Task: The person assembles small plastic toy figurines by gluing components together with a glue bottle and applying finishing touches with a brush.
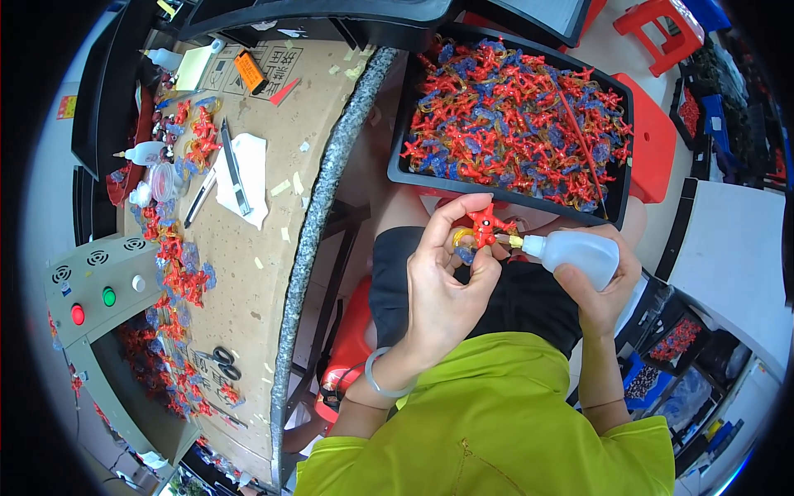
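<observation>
Between the thumb and fingers of my left hand is a small red toy figurine, held up over my lap. Translucent yellow and blue parts hang beside it in the same grip. My right hand is wrapped round a translucent white squeeze bottle, tilted onto its side. The bottle's narrow nozzle points left and meets or nearly meets the figurine's side; I cannot tell whether they touch. Just beyond my hands, a black tray is heaped with similar red, blue and yellow figurines.
To the left runs a cardboard-covered bench with scissors, a utility knife, an orange box and rows of figurines. A machine with coloured buttons stands on it. Red stools and a white surface lie right.
</observation>
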Tool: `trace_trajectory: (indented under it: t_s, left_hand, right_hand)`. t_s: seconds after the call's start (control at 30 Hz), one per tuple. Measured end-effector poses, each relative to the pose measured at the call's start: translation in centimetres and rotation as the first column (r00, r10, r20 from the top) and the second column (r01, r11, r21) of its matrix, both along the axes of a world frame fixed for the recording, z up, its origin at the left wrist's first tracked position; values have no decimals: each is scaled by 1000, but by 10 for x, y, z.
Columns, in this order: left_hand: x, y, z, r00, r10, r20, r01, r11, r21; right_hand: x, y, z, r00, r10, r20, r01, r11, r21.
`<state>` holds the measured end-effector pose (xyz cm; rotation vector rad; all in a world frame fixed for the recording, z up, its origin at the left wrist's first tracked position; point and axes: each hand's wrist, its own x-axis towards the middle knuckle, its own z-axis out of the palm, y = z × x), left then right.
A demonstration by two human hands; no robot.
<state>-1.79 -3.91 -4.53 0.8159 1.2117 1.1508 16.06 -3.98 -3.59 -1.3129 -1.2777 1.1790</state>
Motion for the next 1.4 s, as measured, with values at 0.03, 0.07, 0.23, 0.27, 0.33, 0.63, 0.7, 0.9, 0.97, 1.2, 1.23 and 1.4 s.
trace_trajectory:
  t_s: [0.03, 0.07, 0.23, 0.27, 0.33, 0.63, 0.7, 0.9, 0.97, 1.2, 1.23, 1.4]
  left_hand:
    - [0, 0, 0, 1000, -1, 1, 1, 1000, 0]
    - [0, 1, 0, 1000, -8, -17, 8, 1000, 3]
    - [1, 1, -2, 999, -31, -29, 31, 999, 14]
    - [1, 1, -3, 998, -30, -63, 32, 999, 19]
    - [2, 1, -3, 995, -32, -98, 35, 999, 23]
    - [2, 1, 0, 989, -31, -147, 35, 999, 25]
    - [3, 1, -2, 992, -29, -127, 32, 999, 22]
    - [3, 2, -4, 994, -25, -108, 28, 999, 23]
    - [3, 2, -4, 994, -24, -107, 28, 999, 31]
    - [1, 2, -3, 993, -33, -114, 37, 999, 39]
    - [1, 2, -3, 993, -32, -114, 37, 999, 39]
    - [0, 1, -6, 995, -25, -92, 29, 999, 40]
  right_hand:
    - [0, 0, 0, 1000, 2, 8, -2, 1000, 2]
    - [0, 0, 0, 1000, 1, 9, -1, 1000, 2]
    - [2, -1, 4, 996, 17, 84, -21, 999, 49]
    - [2, 0, 6, 996, 16, 85, -20, 999, 49]
    - [1, 1, 11, 976, 13, 219, -40, 992, 120]
    - [-1, 5, 17, 952, -11, 305, -45, 983, 176]
    - [-1, 5, 17, 952, -13, 307, -44, 983, 179]
    - [-2, 7, 18, 949, -21, 315, -42, 980, 193]
    - [-3, 7, 19, 949, -19, 315, -45, 980, 192]
    - [-5, 7, 21, 954, -13, 301, -42, 984, 175]
    - [-6, 7, 20, 955, -14, 297, -39, 984, 173]
    - [-4, 6, 19, 949, -8, 316, -51, 983, 178]
